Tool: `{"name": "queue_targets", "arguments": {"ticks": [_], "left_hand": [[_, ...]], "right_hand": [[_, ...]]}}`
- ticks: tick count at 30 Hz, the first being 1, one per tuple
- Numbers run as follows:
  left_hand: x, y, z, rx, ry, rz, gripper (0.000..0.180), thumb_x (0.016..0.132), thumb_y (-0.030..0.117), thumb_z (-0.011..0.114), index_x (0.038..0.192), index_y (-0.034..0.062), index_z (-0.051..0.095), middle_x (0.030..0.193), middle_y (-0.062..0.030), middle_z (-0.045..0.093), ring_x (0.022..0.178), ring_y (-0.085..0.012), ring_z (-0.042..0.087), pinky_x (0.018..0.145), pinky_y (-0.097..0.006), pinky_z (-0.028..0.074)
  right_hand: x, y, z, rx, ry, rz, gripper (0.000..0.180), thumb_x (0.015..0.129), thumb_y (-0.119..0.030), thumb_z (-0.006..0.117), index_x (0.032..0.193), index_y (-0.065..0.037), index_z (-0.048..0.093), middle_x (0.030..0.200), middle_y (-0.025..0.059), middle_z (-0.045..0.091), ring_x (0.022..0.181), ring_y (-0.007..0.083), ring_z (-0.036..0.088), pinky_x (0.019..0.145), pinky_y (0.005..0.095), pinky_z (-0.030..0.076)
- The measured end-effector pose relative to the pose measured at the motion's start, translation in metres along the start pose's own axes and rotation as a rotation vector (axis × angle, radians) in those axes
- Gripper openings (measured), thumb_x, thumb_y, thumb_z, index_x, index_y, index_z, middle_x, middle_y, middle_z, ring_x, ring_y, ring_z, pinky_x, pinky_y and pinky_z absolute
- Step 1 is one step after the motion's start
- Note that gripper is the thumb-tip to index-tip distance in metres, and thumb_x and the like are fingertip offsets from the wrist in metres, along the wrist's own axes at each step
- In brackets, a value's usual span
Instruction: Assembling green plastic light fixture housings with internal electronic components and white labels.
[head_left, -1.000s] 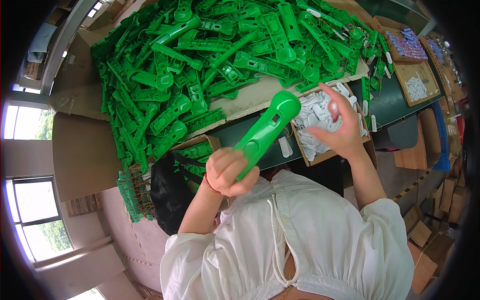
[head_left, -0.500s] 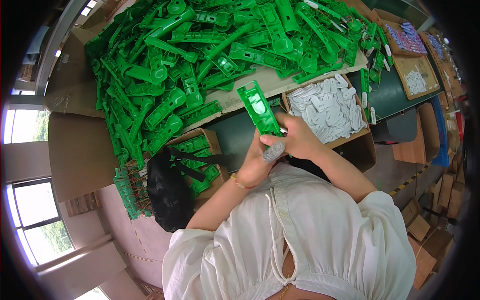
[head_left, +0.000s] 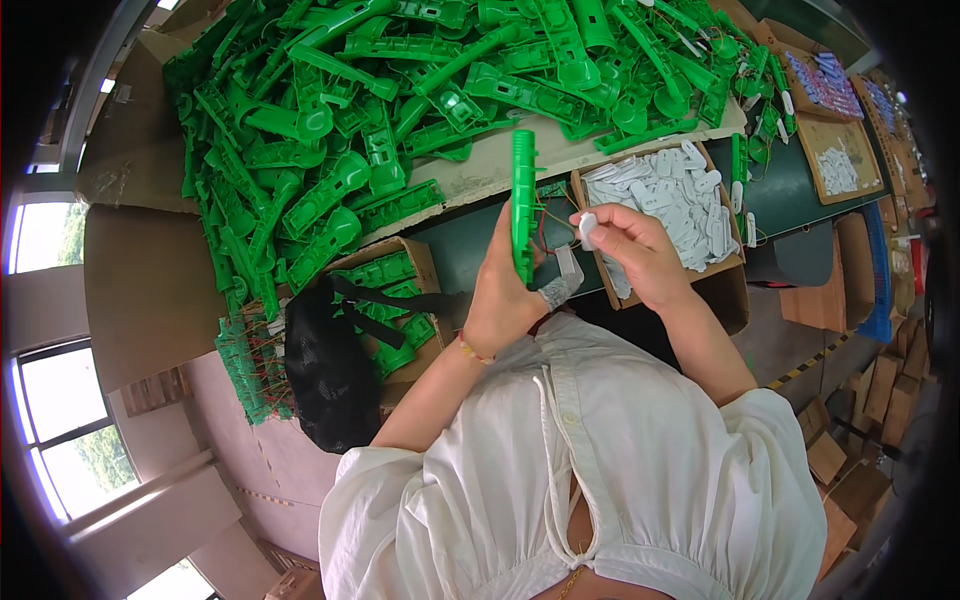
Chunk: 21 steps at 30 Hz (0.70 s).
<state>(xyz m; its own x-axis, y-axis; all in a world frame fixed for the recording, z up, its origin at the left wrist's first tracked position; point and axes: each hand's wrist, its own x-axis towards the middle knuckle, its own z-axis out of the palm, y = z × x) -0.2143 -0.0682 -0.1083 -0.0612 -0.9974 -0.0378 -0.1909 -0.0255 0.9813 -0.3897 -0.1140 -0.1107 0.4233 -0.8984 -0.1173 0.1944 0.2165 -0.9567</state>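
Observation:
My left hand [head_left: 500, 297] is closed around a long green plastic housing [head_left: 523, 195], held upright and turned edge-on. Grey wrapping [head_left: 561, 290] covers its thumb, and a pale piece [head_left: 569, 264] beside the thumb is too unclear to name. To the right, my right hand [head_left: 645, 255] pinches a small white plastic piece [head_left: 586, 231] between thumb and fingers. Thin wires and a bit of green circuit board [head_left: 550, 189] show between the housing and my right hand. The housing's inner side is hidden from me.
A big heap of green housings [head_left: 370, 100] fills the far side. A cardboard box of white plastic pieces [head_left: 660, 210] stands right of my hands. At left are a box of green parts [head_left: 425, 265], a black bag [head_left: 330, 375] and stacked circuit boards [head_left: 245, 370].
My left hand has turned the green housing from face-up to edge-on and upright. My right hand has left the housing, moved right, and now shows a white piece in its fingers.

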Motion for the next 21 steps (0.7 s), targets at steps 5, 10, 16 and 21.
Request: {"name": "queue_targets", "arguments": {"ticks": [5, 10, 16, 21], "left_hand": [[-0.003, 0.005, 0.004, 0.485, 0.120, 0.173, 0.091, 0.059, 0.000, 0.071, 0.135, -0.0033, 0.022, 0.097, -0.0174, 0.048, 0.080, -0.0305, 0.055, 0.066, -0.036, 0.049], [-0.005, 0.002, 0.002, 0.380, 0.042, 0.111, 0.082, 0.064, 0.000, 0.068, 0.134, -0.0036, 0.026, 0.099, -0.0193, 0.048, 0.084, -0.0337, 0.055, 0.071, -0.037, 0.048], [-0.003, -0.005, 0.000, 0.068, -0.067, 0.010, 0.071, 0.072, 0.008, 0.066, 0.132, -0.0011, 0.031, 0.107, -0.0220, 0.051, 0.097, -0.0347, 0.054, 0.084, -0.038, 0.044], [-0.003, 0.000, -0.003, 0.093, -0.092, 0.015, 0.071, 0.075, 0.022, 0.069, 0.131, -0.0014, 0.033, 0.111, -0.0218, 0.052, 0.102, -0.0333, 0.051, 0.087, -0.038, 0.042]], "right_hand": [[-0.003, 0.006, 0.020, 0.200, 0.052, 0.113, 0.015, 0.080, -0.005, 0.063, 0.094, 0.001, 0.059, 0.083, 0.0062, 0.064, 0.072, 0.0106, 0.059, 0.063, 0.0240, 0.046], [-0.003, 0.001, 0.021, 0.113, 0.060, 0.088, 0.015, 0.079, -0.005, 0.065, 0.091, 0.001, 0.060, 0.081, 0.0064, 0.064, 0.069, 0.0090, 0.059, 0.059, 0.0213, 0.046], [-0.005, -0.001, 0.022, 0.040, 0.082, 0.115, 0.014, 0.077, -0.006, 0.067, 0.088, 0.000, 0.061, 0.076, 0.0047, 0.064, 0.064, 0.0074, 0.057, 0.054, 0.0200, 0.043], [-0.003, -0.002, 0.021, 0.046, 0.091, 0.163, 0.014, 0.077, -0.007, 0.068, 0.087, 0.000, 0.061, 0.075, 0.0048, 0.063, 0.063, 0.0069, 0.057, 0.053, 0.0195, 0.043]]}}
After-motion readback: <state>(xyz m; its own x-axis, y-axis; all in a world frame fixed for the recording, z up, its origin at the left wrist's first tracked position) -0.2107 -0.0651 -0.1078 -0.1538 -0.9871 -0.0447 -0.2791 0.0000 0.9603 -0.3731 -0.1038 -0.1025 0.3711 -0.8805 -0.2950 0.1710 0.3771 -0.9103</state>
